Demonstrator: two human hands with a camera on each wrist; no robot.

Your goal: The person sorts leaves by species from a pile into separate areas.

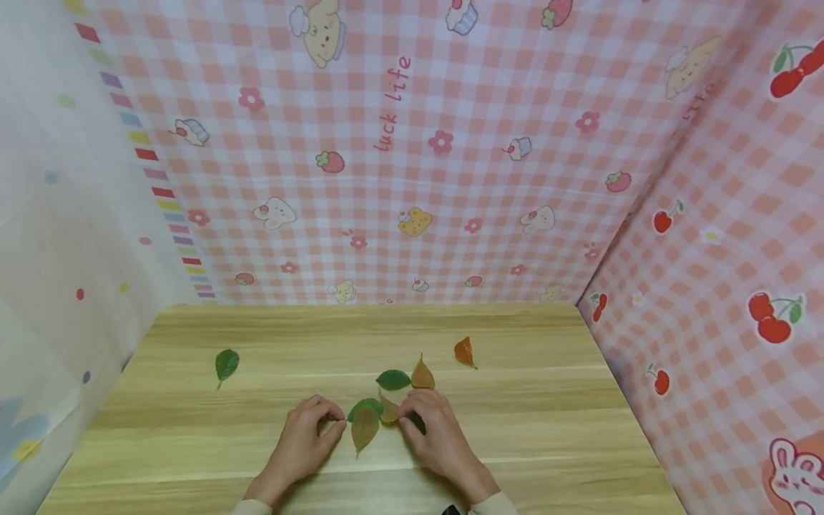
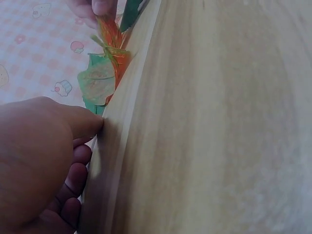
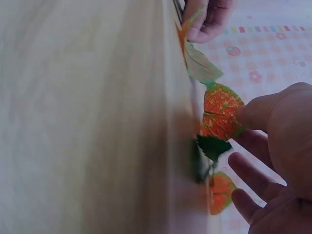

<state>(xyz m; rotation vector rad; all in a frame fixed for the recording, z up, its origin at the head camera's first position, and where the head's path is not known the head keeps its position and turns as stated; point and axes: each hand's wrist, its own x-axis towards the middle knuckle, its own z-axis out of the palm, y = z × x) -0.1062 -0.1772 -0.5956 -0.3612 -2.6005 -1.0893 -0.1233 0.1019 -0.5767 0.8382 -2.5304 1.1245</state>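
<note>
Several leaves lie in a joined row mid-table. My left hand (image 1: 302, 440) is at the row's left end, thumb and forefinger pinching the edge of a green leaf (image 1: 362, 410). A brownish leaf (image 1: 365, 429) overlaps that leaf, its stem toward me. My right hand (image 1: 440, 433) pinches the edge of a yellow-brown leaf (image 1: 389, 412), which looks orange with a green rim in the right wrist view. Beyond its fingers are another green leaf (image 1: 393, 379) and a tan leaf (image 1: 422, 375), stem pointing away. The right hand's lower fingers (image 3: 253, 178) are spread apart.
A single green leaf (image 1: 227, 365) lies at the table's far left. An orange leaf (image 1: 464, 352) sits at the back right. The wooden table (image 1: 547, 429) is bordered behind and on the right by pink checked cloth (image 1: 489, 193), with pale cloth (image 1: 77, 236) on the left.
</note>
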